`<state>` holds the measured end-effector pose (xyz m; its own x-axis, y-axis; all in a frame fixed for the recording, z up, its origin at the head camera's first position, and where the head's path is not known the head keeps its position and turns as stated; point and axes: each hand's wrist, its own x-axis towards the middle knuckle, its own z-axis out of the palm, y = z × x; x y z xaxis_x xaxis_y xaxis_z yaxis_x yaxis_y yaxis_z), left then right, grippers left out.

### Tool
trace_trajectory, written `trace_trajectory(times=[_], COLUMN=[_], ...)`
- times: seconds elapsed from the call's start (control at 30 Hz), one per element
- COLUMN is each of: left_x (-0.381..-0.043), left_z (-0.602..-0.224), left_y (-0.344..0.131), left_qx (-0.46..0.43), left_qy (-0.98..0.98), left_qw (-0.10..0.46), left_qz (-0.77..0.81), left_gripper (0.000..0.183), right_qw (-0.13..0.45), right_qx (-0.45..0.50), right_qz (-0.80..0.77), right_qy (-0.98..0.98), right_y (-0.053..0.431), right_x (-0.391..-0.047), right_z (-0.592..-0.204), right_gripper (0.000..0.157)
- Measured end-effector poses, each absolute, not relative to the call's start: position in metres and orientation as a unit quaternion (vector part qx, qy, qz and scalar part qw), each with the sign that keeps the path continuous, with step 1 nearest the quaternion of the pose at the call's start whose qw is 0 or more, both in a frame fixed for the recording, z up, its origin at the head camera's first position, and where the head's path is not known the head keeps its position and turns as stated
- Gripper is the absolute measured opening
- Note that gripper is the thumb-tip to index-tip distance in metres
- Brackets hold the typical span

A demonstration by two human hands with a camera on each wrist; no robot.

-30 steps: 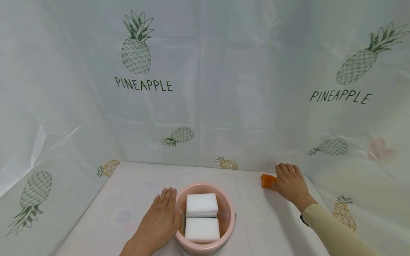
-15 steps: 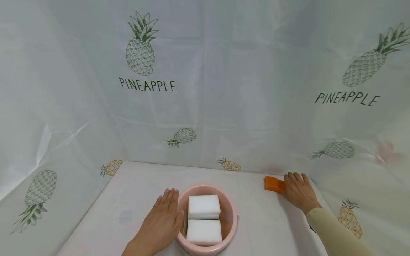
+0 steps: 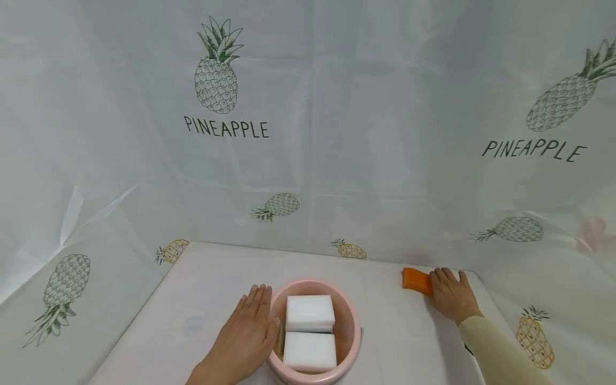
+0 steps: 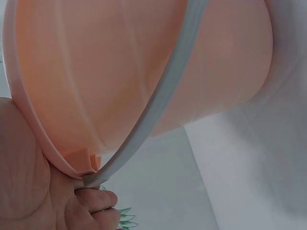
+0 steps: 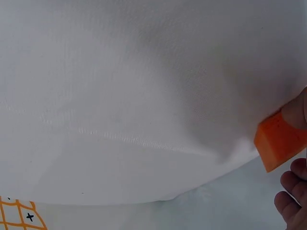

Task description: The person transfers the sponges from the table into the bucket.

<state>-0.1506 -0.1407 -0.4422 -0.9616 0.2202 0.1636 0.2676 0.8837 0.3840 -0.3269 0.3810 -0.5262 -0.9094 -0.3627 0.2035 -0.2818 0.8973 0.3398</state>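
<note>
In the head view my right hand (image 3: 454, 295) grips an orange sponge (image 3: 417, 280) by its right end, at the far right corner of the white surface. The right wrist view shows the thumb on the orange sponge (image 5: 280, 141), the fingertips on its other side. My left hand (image 3: 245, 331) lies with straight fingers against the left rim of a pink bucket (image 3: 355, 342), the thumb at the rim. Inside the bucket are two white sponge-like blocks, a far one (image 3: 309, 310) and a near one (image 3: 310, 350). Its grey handle (image 4: 158, 103) hangs down in the left wrist view.
White sheeting (image 3: 346, 133) printed with pineapples encloses the surface at the back and on both sides. The white-covered tabletop (image 3: 202, 289) extends left of the bucket and between the bucket and the orange sponge.
My right hand has shifted right and toward me, lower over the surface, and more of the orange sponge shows. The left hand stays at the bucket rim; the whole view has slid slightly.
</note>
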Motion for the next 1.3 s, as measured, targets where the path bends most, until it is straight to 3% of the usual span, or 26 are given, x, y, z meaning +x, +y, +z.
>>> trace_trajectory(times=[0.37, 0.93, 1.3], left_x=[-0.15, -0.15, -0.148], left_z=[-0.443, -0.443, -0.439], left_y=[-0.139, -0.138, -0.14], left_qx=[-0.128, -0.129, -0.132], left_qy=[-0.969, -0.971, -0.969], left_qw=[0.075, 0.079, 0.067], left_qz=[-0.195, -0.187, -0.199], left_gripper=[0.062, 0.063, 0.063], right_qw=[0.103, 0.214, 0.265], right_qx=[0.155, 0.156, 0.193], right_qz=[-0.142, -0.084, -0.087], right_qy=[-0.972, -0.961, -0.941], right_y=[0.38, 0.388, 0.373], right_x=[-0.325, -0.321, -0.321], right_z=[-0.529, -0.531, -0.519], right_gripper=[0.056, 0.049, 0.055])
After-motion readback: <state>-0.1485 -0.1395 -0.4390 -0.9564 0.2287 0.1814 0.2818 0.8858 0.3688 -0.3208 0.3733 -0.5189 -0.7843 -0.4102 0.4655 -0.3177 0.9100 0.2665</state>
